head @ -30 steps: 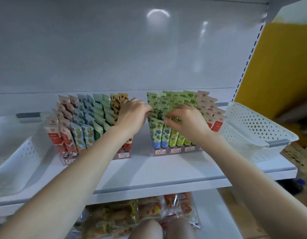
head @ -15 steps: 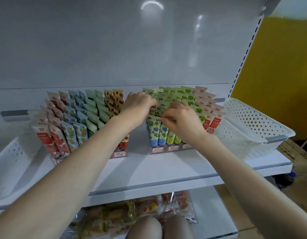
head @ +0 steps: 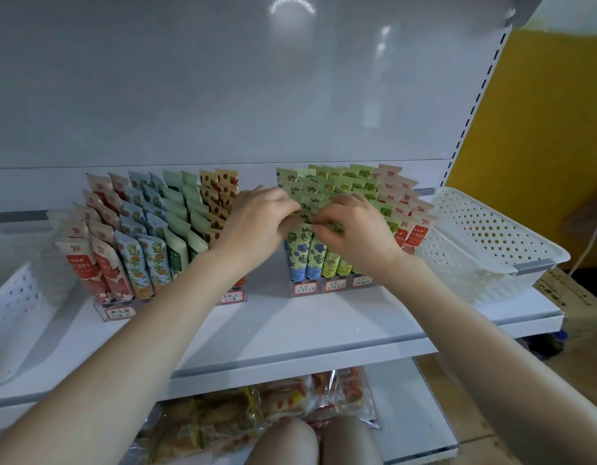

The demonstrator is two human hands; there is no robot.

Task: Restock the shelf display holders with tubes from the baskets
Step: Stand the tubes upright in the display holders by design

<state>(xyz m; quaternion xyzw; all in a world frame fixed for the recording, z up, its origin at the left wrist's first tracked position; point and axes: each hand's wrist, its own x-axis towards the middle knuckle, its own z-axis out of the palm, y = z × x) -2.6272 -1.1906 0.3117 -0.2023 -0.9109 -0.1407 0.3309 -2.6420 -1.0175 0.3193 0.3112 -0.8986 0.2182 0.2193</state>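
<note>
Green floral tubes (head: 305, 245) under both hands were the same front-column ones as half a second before. The hands had scarcely shifted, their fingertips still nearly meeting. Those tubes stood in the clear holder (head: 327, 287) below the wrists, long axes near upright and leaning away, crimped ends up, caps down. The right hand (head: 357, 229) was curled, pinching one tube's crimped top. The left hand (head: 257, 223) curled onto neighbouring tops; whether it gripped one could not be told. A white perforated basket (head: 491, 236) lay just beyond the right hand.
</note>
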